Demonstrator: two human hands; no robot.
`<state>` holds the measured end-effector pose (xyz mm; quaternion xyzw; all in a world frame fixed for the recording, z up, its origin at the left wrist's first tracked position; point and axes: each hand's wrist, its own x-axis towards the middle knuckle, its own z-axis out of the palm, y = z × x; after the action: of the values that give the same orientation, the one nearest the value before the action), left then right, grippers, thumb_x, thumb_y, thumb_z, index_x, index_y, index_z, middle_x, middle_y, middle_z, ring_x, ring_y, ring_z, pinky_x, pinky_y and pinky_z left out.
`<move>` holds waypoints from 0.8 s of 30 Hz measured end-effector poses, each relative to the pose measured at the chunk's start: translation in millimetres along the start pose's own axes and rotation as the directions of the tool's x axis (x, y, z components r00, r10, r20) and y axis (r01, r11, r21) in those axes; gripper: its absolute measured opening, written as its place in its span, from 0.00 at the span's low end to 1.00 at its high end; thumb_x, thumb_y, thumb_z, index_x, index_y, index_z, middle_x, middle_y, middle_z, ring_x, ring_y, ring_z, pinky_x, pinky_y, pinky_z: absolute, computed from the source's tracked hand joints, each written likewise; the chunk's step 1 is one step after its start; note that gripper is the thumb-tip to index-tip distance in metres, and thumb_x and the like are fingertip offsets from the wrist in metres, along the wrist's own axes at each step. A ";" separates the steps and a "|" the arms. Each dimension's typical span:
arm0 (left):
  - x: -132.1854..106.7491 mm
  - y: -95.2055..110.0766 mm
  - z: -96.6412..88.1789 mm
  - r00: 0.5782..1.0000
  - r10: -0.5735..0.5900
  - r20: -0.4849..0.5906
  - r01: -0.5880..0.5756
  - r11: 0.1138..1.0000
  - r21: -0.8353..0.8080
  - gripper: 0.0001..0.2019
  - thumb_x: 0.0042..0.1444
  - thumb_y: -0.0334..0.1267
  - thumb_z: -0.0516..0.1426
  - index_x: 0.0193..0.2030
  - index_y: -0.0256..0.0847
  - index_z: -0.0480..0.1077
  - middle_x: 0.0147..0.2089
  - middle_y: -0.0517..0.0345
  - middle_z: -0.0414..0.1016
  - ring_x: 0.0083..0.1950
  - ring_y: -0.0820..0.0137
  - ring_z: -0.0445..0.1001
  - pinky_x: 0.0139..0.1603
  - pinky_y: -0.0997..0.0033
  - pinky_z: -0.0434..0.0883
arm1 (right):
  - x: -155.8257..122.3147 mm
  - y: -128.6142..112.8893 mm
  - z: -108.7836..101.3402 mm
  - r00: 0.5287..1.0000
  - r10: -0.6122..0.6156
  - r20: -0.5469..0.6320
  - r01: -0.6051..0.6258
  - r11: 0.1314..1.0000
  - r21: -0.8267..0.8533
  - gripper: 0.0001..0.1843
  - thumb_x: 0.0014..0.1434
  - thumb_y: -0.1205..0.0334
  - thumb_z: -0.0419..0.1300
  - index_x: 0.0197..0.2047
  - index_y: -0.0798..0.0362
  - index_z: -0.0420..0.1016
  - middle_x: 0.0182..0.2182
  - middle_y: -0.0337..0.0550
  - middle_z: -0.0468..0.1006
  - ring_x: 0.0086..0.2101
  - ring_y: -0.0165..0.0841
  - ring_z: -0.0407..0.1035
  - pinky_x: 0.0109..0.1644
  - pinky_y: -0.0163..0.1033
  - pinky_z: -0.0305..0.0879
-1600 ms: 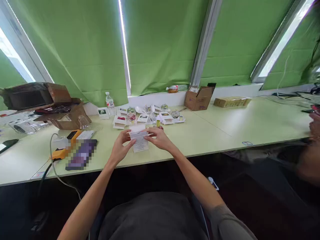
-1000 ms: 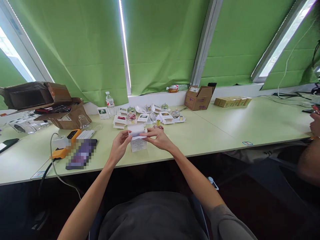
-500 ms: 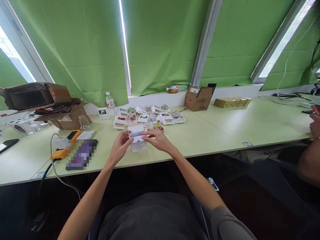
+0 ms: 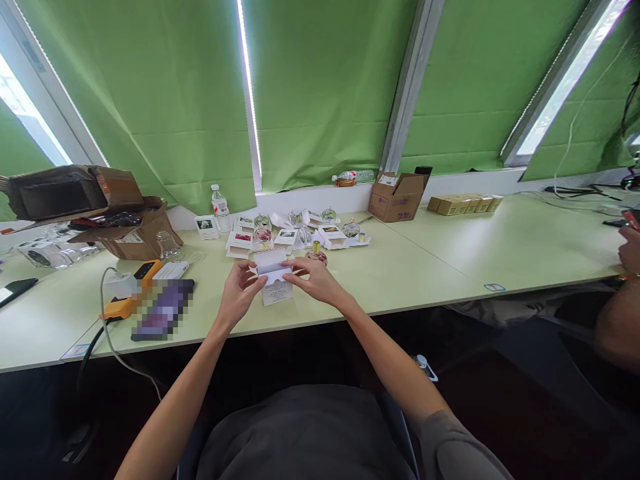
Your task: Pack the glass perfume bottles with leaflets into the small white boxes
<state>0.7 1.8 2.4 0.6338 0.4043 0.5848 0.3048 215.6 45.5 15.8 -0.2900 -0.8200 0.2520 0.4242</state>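
Observation:
A small white carton [image 4: 276, 288] with printed text on its front stands upright on the pale green table [image 4: 425, 260], its top flap raised. My left hand [image 4: 239, 291] grips its left side, fingers curled at the top edge. My right hand [image 4: 311, 281] pinches the top opening from the right. Just behind my right hand stands a small round glass bottle [image 4: 317, 254] with a gold cap and pink contents.
Behind lie several white cartons and glass bottles [image 4: 295, 230], plus a water bottle [image 4: 219, 201]. Open brown boxes [image 4: 125, 227] sit at left, a yellow device [image 4: 131, 291] and cable nearby. Another brown box [image 4: 397, 196] stands at the back. Another person's hand [image 4: 629, 250] is at the right edge.
The carton went from tilted in both hands to standing upright on the table. Its top flap has come up, and my fingers have shifted to the opening.

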 end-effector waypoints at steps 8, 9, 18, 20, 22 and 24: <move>-0.9 -0.1 -3.2 0.986 0.153 -0.064 -0.121 0.926 0.357 0.16 0.56 0.47 0.60 0.47 0.43 0.67 0.50 0.53 0.73 0.52 0.63 0.73 0.56 0.55 0.71 | 0.5 2.7 0.5 0.998 0.055 -0.003 -0.055 0.998 0.025 0.29 0.58 0.51 0.62 0.62 0.48 0.67 0.54 0.48 0.74 0.42 0.38 0.76 0.47 0.45 0.75; -0.8 0.1 -3.7 0.984 0.168 -0.056 -0.134 0.916 0.379 0.15 0.56 0.47 0.60 0.47 0.43 0.67 0.50 0.53 0.73 0.52 0.62 0.73 0.56 0.56 0.71 | 0.4 3.0 0.6 0.998 0.056 -0.004 -0.056 0.998 0.025 0.29 0.58 0.51 0.62 0.62 0.48 0.67 0.54 0.48 0.74 0.42 0.38 0.76 0.47 0.45 0.75; -3.3 1.2 -2.0 0.984 0.173 0.037 -0.169 0.859 0.483 0.21 0.62 0.44 0.54 0.61 0.45 0.62 0.56 0.51 0.71 0.50 0.63 0.74 0.54 0.57 0.71 | -0.4 1.7 0.0 0.997 0.077 -0.009 -0.077 0.997 -0.008 0.32 0.58 0.49 0.62 0.63 0.49 0.65 0.49 0.49 0.77 0.40 0.38 0.76 0.46 0.44 0.74; -3.3 1.5 -1.8 0.985 0.169 0.036 -0.165 0.861 0.482 0.22 0.62 0.44 0.54 0.62 0.46 0.61 0.56 0.50 0.71 0.50 0.63 0.74 0.53 0.57 0.72 | -0.4 2.3 0.4 0.997 0.083 -0.007 -0.083 0.996 -0.009 0.32 0.59 0.49 0.62 0.64 0.50 0.64 0.50 0.50 0.77 0.40 0.38 0.77 0.46 0.44 0.74; -3.0 2.2 -2.5 0.985 0.174 0.021 -0.162 0.858 0.487 0.20 0.62 0.45 0.54 0.59 0.44 0.64 0.54 0.49 0.72 0.49 0.63 0.75 0.53 0.57 0.72 | -0.5 2.9 0.9 0.996 0.092 0.000 -0.092 0.996 -0.016 0.32 0.59 0.49 0.61 0.64 0.51 0.64 0.51 0.51 0.77 0.40 0.39 0.77 0.46 0.45 0.74; -2.6 3.0 -3.4 0.981 0.194 0.005 -0.172 0.858 0.485 0.17 0.61 0.45 0.55 0.54 0.43 0.67 0.54 0.49 0.72 0.50 0.62 0.74 0.53 0.57 0.73 | -0.5 3.5 1.5 0.995 0.101 0.008 -0.101 0.995 -0.028 0.32 0.60 0.48 0.59 0.64 0.52 0.64 0.50 0.52 0.77 0.41 0.40 0.77 0.47 0.46 0.74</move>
<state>-2.2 -2.2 4.2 0.7123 0.4820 0.5053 0.0712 215.4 47.3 12.4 -0.3356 -0.8096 0.2633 0.4032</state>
